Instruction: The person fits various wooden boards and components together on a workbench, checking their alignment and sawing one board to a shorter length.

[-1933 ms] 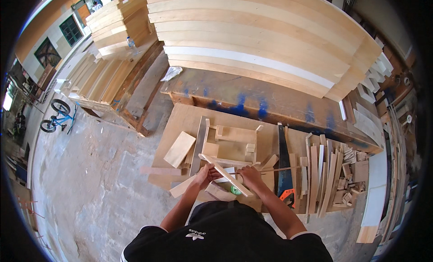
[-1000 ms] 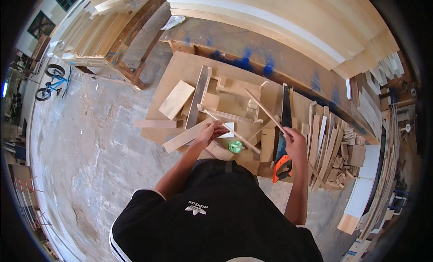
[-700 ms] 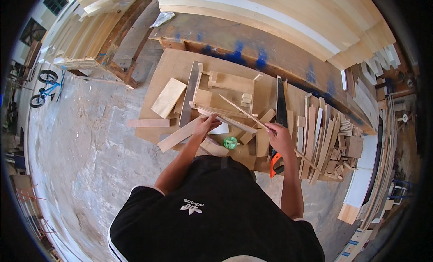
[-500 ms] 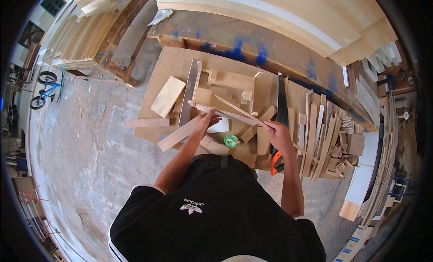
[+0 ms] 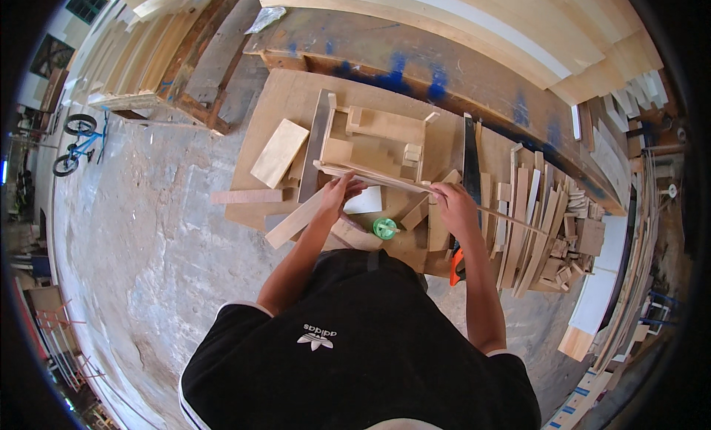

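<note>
On the worktable stands a wooden frame [image 5: 385, 126] of boards. My left hand [image 5: 337, 197] grips its near rail, thumb up against the wood and fingers beneath. A thin wooden strip [image 5: 503, 217] is pinched in my right hand [image 5: 455, 205] near the frame's right near corner. This strip lies along the near rail and sticks out to the right past my hand. Just below the frame are a white piece [image 5: 364, 200] and a green round container [image 5: 384, 228] with a stick in it.
A handsaw with an orange handle [image 5: 456, 267] lies beside my right forearm. Several wood strips [image 5: 522, 215] and offcuts [image 5: 566, 271] cover the table's right side. A flat board [image 5: 279, 153] lies left of the frame. Behind runs a blue-stained bench [image 5: 474, 67]; a blue bicycle [image 5: 80, 145] stands far left.
My right hand has swung the thin strip from a slant across the frame to nearly in line with the near rail. My left hand stays at the rail.
</note>
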`<state>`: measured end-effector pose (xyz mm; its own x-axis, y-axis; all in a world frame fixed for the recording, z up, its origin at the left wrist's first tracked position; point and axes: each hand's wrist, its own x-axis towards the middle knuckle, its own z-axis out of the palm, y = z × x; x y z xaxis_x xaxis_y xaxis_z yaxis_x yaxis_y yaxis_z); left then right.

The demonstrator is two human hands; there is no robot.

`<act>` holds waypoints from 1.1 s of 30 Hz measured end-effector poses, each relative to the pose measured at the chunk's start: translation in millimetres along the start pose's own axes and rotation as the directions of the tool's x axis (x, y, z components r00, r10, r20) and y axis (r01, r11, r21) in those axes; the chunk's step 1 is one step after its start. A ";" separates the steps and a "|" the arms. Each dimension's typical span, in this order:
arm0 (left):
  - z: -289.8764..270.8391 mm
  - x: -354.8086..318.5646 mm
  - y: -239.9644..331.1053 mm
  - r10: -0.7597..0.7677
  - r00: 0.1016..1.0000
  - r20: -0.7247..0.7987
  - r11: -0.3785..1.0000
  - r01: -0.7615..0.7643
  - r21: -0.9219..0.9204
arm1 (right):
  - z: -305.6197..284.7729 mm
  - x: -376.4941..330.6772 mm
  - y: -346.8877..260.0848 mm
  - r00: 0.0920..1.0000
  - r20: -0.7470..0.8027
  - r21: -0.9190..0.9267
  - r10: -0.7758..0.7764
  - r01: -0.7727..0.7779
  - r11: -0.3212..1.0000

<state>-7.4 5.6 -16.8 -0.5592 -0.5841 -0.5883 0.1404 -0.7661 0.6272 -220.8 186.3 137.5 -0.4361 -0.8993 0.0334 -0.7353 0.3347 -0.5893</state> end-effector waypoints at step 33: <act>4.4 0.5 -7.2 -0.021 1.000 -0.013 0.972 0.017 -0.235 | 43.0 32.9 6.1 0.969 0.022 -0.127 -0.245 0.245 0.961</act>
<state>-12.3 12.0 -19.3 -0.5514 -0.5715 -0.6077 0.3185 -0.8175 0.4798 -217.3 146.6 100.3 -0.2315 -0.9598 0.1586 -0.8794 0.1367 -0.4559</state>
